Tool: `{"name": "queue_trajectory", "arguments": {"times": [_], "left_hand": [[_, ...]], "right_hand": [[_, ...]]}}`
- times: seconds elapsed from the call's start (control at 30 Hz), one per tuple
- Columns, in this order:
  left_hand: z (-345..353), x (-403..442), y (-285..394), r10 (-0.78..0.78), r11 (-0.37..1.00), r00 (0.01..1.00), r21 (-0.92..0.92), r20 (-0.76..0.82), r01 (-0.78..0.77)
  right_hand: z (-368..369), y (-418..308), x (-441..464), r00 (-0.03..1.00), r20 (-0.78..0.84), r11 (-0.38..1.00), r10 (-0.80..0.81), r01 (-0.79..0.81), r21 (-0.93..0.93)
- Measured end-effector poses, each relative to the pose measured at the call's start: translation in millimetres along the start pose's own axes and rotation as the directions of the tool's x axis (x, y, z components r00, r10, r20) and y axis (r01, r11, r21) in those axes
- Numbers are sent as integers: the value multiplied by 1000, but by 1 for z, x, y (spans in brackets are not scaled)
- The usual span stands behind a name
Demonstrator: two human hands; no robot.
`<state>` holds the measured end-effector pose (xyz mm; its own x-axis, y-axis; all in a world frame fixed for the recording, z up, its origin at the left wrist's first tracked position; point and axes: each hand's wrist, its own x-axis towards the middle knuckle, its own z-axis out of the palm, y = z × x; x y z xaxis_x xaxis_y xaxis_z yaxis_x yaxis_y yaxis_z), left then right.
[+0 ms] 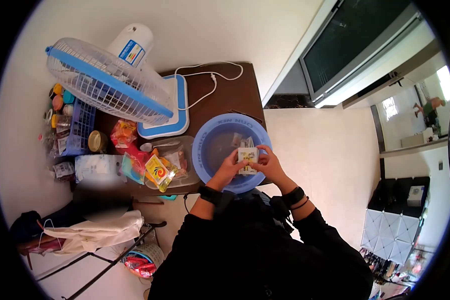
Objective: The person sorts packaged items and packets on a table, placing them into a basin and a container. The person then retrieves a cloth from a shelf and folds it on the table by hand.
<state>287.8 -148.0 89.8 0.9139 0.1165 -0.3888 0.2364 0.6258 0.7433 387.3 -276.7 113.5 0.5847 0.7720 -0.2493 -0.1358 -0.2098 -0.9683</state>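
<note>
The left hand [228, 169] curls partly closed around one side of a small white-and-yellow box [248, 156], the right hand [271, 166] around the other. The box is within the rim of the blue basin [201, 159]; whether it touches the bottom, I cannot tell. It looks light and probably card, likely to dent if squeezed, so its side edges seem the best hold. The basin stands on the brown counter [230, 92].
</note>
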Motion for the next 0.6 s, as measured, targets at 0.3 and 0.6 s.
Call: {"name": "queue_trajectory", "arguments": {"times": [0.3,0.6], "left_hand": [[12,-42,42,191,946,980,-255,-55,-199],[4,-60,46,355,846,931,-451,78,-285]], "right_hand": [[20,-48,-5,996,87,990,-29,16,144],[30,-55,-4,967,190,936,172,-220,273]]}}
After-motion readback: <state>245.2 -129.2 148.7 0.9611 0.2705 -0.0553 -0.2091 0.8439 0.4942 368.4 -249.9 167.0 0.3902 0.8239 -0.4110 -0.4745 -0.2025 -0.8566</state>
